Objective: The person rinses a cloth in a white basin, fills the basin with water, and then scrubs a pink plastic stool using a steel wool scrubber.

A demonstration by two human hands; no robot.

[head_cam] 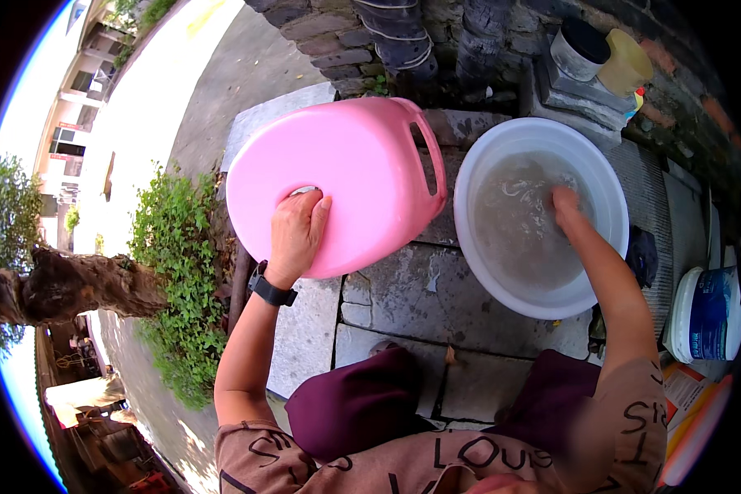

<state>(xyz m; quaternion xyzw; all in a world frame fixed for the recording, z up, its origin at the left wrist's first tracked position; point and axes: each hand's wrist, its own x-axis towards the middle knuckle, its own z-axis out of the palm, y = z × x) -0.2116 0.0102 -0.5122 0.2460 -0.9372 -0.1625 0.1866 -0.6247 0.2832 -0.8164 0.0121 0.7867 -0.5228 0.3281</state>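
My left hand (pixel 298 231) grips a pink plastic stool (pixel 346 154) by the opening in its broad smooth face, the fingers going into the hole and the thumb lying on the surface. The stool is tilted, and a looped cut-out edge shows on its right side. A black band sits on my left wrist. To the right, a round white plastic basin (pixel 614 216) holds cloudy, greyish water (pixel 512 234) with ripples. My right hand (pixel 566 204) dips into that water near the basin's right side. Its fingers are under the surface, so whether they hold anything is hidden.
Stone paving slabs (pixel 407 296) lie under the basin and before my knees. Behind stands a brick wall (pixel 327 37) with dark pipes (pixel 401 37). Tubs (pixel 580 49) rest on stacked blocks at back right. A labelled white bucket (pixel 707 315) is at right; leafy plants (pixel 176 247) grow at left.
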